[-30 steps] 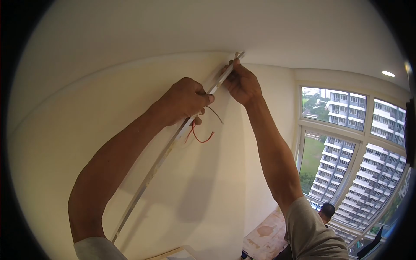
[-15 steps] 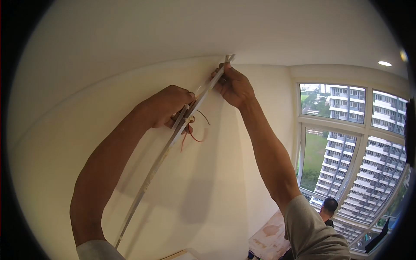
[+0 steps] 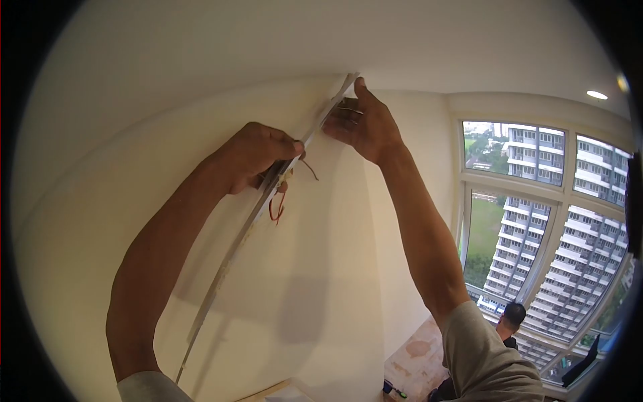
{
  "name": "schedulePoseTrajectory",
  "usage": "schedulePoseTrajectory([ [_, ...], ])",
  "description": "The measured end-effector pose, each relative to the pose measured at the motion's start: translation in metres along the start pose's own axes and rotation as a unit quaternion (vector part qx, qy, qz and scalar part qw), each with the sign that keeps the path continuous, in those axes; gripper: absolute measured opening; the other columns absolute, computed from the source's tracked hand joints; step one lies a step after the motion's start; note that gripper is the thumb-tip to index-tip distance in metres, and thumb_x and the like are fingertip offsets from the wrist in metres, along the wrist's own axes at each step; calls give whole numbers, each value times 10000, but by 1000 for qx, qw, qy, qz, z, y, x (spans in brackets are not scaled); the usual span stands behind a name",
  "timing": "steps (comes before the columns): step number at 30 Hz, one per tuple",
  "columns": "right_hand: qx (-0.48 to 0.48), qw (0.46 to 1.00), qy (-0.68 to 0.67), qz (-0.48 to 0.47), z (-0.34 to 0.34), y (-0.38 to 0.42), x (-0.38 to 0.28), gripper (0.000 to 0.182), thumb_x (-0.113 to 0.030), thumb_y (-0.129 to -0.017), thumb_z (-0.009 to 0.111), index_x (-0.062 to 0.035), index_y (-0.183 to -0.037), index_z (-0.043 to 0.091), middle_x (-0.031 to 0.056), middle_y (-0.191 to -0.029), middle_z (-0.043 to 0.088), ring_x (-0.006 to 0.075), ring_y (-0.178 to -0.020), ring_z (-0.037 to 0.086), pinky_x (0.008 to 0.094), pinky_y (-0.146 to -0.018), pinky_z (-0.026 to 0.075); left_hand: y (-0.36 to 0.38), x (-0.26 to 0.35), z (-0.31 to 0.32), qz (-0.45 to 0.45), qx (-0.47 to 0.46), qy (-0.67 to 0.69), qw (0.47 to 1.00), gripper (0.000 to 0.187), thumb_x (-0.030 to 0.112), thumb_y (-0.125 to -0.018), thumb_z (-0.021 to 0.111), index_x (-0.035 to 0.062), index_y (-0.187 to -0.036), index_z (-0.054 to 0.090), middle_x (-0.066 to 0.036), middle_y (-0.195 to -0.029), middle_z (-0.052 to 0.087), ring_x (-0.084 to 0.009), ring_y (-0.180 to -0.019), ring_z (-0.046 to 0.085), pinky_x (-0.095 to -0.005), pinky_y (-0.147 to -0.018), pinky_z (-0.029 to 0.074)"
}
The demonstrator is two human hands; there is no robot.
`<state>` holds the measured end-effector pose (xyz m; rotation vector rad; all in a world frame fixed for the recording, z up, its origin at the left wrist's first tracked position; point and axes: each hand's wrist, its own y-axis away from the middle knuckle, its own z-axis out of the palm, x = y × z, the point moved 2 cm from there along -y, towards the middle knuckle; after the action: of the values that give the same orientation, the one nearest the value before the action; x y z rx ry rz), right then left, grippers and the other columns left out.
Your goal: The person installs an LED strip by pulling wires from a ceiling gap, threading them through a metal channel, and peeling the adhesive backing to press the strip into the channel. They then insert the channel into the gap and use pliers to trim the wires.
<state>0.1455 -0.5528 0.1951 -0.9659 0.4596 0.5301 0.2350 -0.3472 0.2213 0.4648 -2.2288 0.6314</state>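
Observation:
A long, narrow pale strip (image 3: 231,261) runs diagonally up the wall, its upper end close to the ceiling. My left hand (image 3: 258,155) is closed on the strip about two thirds of the way up, thumb over its near face; some fingertips are hidden behind. Just below that hand, red wires (image 3: 276,209) hang from the strip, and a thin dark wire (image 3: 311,169) sticks out to the right. Near the upper end, my right hand (image 3: 365,127) holds the strip, its thumb up at the edge and its fingers curled partly behind.
The ceiling (image 3: 268,40) meets the pale wall (image 3: 341,301) right above my hands. To the right are tall windows (image 3: 512,221) and a lit ceiling lamp (image 3: 597,95). A person (image 3: 512,320) is low at the right, near a stained floor (image 3: 418,352). A light-coloured board edge (image 3: 268,390) shows at the bottom.
The strip's upper end and my right hand have risen slightly; the right thumb has shifted to the strip's right edge. My left thumb now lies across the strip, and the wires hang differently.

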Motion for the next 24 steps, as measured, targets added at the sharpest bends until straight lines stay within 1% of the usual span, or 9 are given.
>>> schedulePoseTrajectory([
  [6, -145, 980, 129, 47, -33, -30, 22, 326, -316, -1003, 641, -55, -1197, 639, 37, -848, 656, 156, -797, 637, 339, -783, 552, -10, 8, 7, 46, 18, -122, 991, 304, 269, -958, 698, -32, -926, 725, -82, -862, 672, -129, -709, 664, -317, -591, 568],
  [8, -294, 953, 27, 73, -49, -59, 20, 206, -172, -1067, 532, -17, -1148, 642, 50, -781, 639, 122, -707, 615, 240, -649, 521, 0, 18, -1, 29, -74, -94, 992, 388, 227, -954, 685, -75, -1185, 606, -198, -1159, 614, -275, -1047, 625, -393, -850, 561],
  [9, -137, 987, 62, 51, -41, -57, 19, 200, -157, -1065, 527, -5, -1133, 639, 62, -796, 665, 162, -722, 652, 288, -746, 590, 10, 26, -11, 1, -151, -43, 988, 521, 133, -951, 662, -134, -1363, 488, -312, -1392, 512, -406, -1261, 550, -468, -1024, 534],
  [12, -220, 974, 60, 14, -81, -96, 8, 293, -139, -1078, 483, -5, -1324, 568, 161, -1302, 582, 184, -1191, 597, 326, -984, 564, 6, 17, -12, 16, -144, 4, 989, 455, 157, -968, 662, -100, -1325, 547, -294, -1411, 508, -410, -1254, 554, -468, -1005, 559],
  [14, -66, 998, -17, -5, -18, -37, 6, 200, -184, -1050, 540, 9, -1042, 588, 146, -944, 682, 253, -883, 714, 373, -786, 652, 14, 18, -13, 61, -165, 4, 984, 480, 165, -976, 655, -96, -1358, 527, -297, -1415, 504, -411, -1267, 547, -477, -1021, 551],
  [17, -53, 994, 27, -92, -4, -21, 9, 106, -114, -1002, 580, -16, -1013, 618, 134, -903, 687, 236, -854, 712, 361, -791, 648, 33, 25, -22, 88, -161, -48, 982, 524, 191, -996, 637, -92, -1410, 488, -298, -1429, 495, -415, -1297, 531, -491, -1047, 535],
  [20, -35, 998, 33, -52, -6, -28, 4, 125, -144, -1010, 595, -22, -1030, 608, 140, -931, 696, 239, -852, 715, 338, -761, 641, 104, 35, -44, 97, -88, -183, 974, 622, 261, -1007, 635, -55, -1493, 411, -261, -1482, 470, -428, -1355, 487, -486, -1088, 500],
  [21, -176, 976, -100, 83, -2, -33, 3, 303, -167, -996, 537, 96, -1101, 642, 248, -1026, 697, 344, -991, 681, 488, -910, 576, 140, 36, -49, 91, -59, -222, 969, 663, 287, -1001, 648, -30, -1521, 387, -242, -1503, 460, -433, -1371, 472, -479, -1103, 487],
  [24, -120, 991, -54, 26, 8, -28, 4, 294, -82, -1038, 447, 154, -1187, 542, 291, -1139, 640, 392, -1117, 624, 540, -1000, 549, 186, -33, -102, 113, 215, -297, 924, 425, 358, -950, 716, 2, -1182, 697, -99, -1023, 748, -177, -919, 725, -310, -760, 582],
])
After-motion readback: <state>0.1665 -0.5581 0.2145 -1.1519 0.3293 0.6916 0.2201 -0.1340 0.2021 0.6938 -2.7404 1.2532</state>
